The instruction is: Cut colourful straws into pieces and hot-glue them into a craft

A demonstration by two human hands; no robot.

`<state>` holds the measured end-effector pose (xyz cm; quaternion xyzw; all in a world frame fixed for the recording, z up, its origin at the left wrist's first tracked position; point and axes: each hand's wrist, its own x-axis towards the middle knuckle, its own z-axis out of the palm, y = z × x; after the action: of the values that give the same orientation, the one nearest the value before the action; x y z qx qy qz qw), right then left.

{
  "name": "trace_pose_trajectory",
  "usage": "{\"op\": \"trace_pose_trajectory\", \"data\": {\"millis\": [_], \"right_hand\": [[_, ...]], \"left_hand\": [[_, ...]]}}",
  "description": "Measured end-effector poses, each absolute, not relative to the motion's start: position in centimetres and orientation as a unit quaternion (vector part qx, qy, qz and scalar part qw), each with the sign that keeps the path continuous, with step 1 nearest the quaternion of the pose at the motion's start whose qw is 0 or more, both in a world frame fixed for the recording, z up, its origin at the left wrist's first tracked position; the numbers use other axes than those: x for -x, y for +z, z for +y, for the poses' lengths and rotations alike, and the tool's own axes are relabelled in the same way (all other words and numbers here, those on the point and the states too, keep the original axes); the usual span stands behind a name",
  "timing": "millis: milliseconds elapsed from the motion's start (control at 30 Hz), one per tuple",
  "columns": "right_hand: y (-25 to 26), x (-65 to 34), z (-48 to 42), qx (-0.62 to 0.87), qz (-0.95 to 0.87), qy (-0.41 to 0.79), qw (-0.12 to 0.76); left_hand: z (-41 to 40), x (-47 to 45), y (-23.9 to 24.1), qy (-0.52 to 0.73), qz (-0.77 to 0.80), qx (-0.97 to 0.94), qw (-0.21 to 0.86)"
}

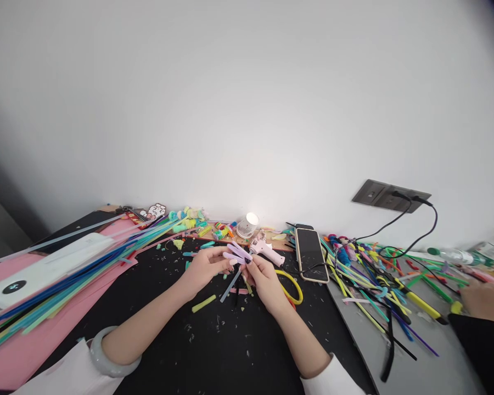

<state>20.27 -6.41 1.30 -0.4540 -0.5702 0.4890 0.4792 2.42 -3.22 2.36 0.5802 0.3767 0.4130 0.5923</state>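
Between my two hands, over the black mat (230,351), is a small bundle of lavender pipe cleaner pieces (237,253), bent into narrow loops. My left hand (206,267) pinches it from the left with the fingertips. From the right, my right hand (265,278) grips the same bundle between thumb and fingers. Just behind my right hand lies a pink glue gun (271,255). Below the bundle is a greyish translucent stick (230,286), and a short yellow-green pipe cleaner piece (204,303) lies nearer me. A yellow loop (295,288) lies right of my right wrist.
A phone (312,255) and a paper cup (247,224) stand toward the wall. Long pipe cleaners (86,274) lie on pink sheets at left. Yellow-black pliers (420,304) and scattered pipe cleaners cover the grey table. Another person's hand (486,302) is at far right, near a bottle (456,256).
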Motion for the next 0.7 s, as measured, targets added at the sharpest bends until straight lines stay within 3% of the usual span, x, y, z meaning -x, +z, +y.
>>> {"op": "trace_pose_trajectory", "data": {"millis": [267,333,433,567,700], "right_hand": [[1.6,-19.9,-6.7,0.467,-0.633,0.477,0.393],[1.4,-20.5,-6.4,0.497,-0.639,0.419,0.412],[1.7,-21.7,-6.0,0.594,-0.655,0.215,0.414],[3.3,-23.2,-6.1,0.726,-0.644,0.073,0.231],[4.8,-23.9,-6.9,0.774,-0.621,0.086,0.086]], "left_hand": [[-3.3,-2.7,2.0,0.425,0.346,-0.559,0.622],[-3.0,-2.5,1.9,0.461,0.358,-0.53,0.615],[-2.5,-2.1,1.8,0.496,0.399,-0.494,0.592],[-2.4,-1.8,2.0,0.486,0.469,-0.502,0.539],[-2.7,-1.9,2.5,0.485,0.491,-0.526,0.497]]}}
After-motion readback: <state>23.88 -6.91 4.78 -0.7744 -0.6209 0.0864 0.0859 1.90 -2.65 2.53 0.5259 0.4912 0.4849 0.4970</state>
